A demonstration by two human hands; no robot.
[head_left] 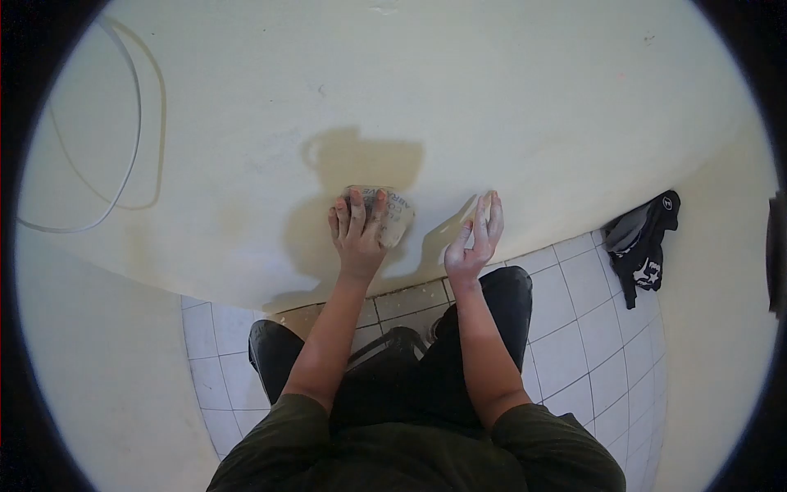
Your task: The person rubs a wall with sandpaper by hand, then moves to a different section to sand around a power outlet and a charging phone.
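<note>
A piece of sandpaper (398,223), pale with dark printed lettering on its back, lies between my left hand (357,234) and the cream wall (533,123). The fingers of that hand are spread over the sheet and hold it, and part of its left side is hidden under them. To the right, my right hand (477,239) is raised close to the wall with its fingers stretched out and nothing in it. White dust coats its palm and fingers. Shadows of both hands and the sheet fall on the wall.
A white cable (138,123) curves down the wall at the upper left. Black cloth with white markings (646,246) lies at the right, where the wall meets the white tiled floor (574,353). My bent knees are close to the wall's foot.
</note>
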